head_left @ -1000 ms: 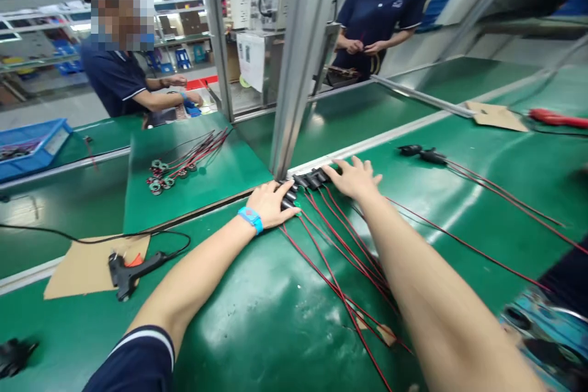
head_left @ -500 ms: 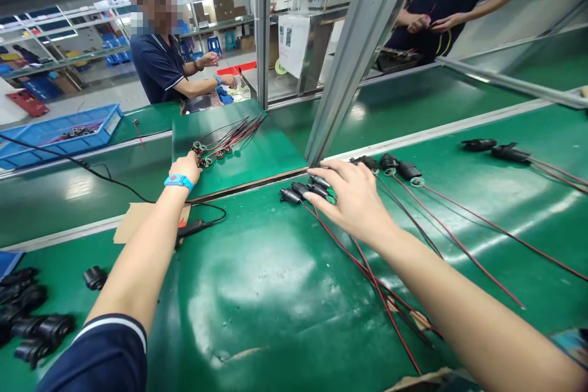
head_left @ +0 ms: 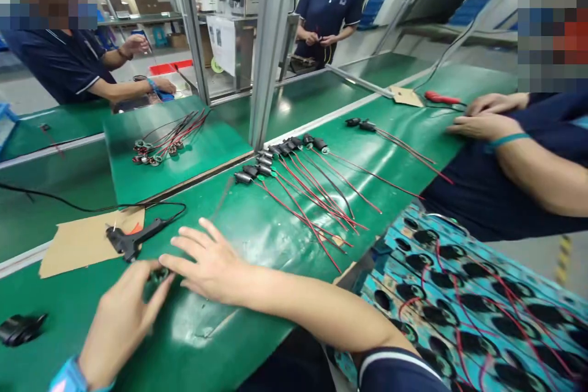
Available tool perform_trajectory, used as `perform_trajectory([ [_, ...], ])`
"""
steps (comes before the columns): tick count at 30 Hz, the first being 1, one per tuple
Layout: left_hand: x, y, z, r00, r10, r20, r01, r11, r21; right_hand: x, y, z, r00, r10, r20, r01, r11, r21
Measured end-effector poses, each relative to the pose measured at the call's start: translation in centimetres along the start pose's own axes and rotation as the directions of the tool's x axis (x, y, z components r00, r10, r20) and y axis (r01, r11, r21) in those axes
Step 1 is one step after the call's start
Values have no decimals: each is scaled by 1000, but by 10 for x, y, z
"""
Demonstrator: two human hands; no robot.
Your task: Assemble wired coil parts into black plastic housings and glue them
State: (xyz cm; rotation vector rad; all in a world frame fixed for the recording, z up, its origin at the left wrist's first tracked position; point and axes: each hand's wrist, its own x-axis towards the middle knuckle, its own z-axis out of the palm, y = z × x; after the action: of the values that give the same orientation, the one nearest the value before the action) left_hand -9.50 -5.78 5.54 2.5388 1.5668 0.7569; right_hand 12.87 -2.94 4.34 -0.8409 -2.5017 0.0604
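Note:
My left hand (head_left: 126,312) is closed, thumb and forefinger pinching a small round part (head_left: 158,274) with a greenish rim; fingers partly hide it. Right beside it is my right hand (head_left: 214,266), its fingers spread and apparently holding nothing. A thin reddish line, blurred, rises beyond its fingertips. Past both hands, a row of black cylindrical housings (head_left: 264,168) trails red and dark wires over the green bench. Small round wired parts (head_left: 151,150) lie in a bunch on a raised green board (head_left: 133,187). At the left edge rests one black housing (head_left: 21,329).
A black glue gun (head_left: 133,239) lies on cardboard (head_left: 73,245), its cord running left. A metal post (head_left: 271,55) rises behind the bench. At lower right stands a blue holed tray (head_left: 395,239) with wired parts. Co-workers' hands (head_left: 491,116) are at the right; two people stand opposite.
My left hand has come back from the bunch of wired parts to the near bench, a small round part in its fingers. My right hand has left the black housings. The view has swung right.

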Motion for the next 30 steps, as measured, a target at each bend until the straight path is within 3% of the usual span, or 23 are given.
perform_trajectory([
  [3, -37, 0, 14, 997, 19, 75, -18, 1000, -19, 8, -16, 25, 980, 13, 197, -38, 991, 126],
  [6, -47, -2, 15, 988, 43, 149, -39, 999, -29, 13, -22, 37, 955, 57, 293, -135, 958, 254],
  [12, -52, -17, 15, 986, -39, 165, 60, 991, -122, 15, -14, 39, 942, 77, 328, -243, 829, 504],
  [17, -52, -20, 14, 982, -82, 170, 126, 954, -271, 10, -17, 37, 940, 133, 315, -296, 777, 556],
  [23, -49, -22, 13, 985, -7, 174, 65, 943, -326, 9, -18, 38, 898, 233, 374, -430, 645, 632],
  [27, -49, -22, 12, 982, -32, 186, 94, 938, -333, 10, -20, 40, 882, 270, 386, -461, 668, 584],
  [30, -46, -20, 11, 956, -203, 213, 275, 870, -409, 10, -20, 41, 878, 260, 403, -462, 686, 563],
])
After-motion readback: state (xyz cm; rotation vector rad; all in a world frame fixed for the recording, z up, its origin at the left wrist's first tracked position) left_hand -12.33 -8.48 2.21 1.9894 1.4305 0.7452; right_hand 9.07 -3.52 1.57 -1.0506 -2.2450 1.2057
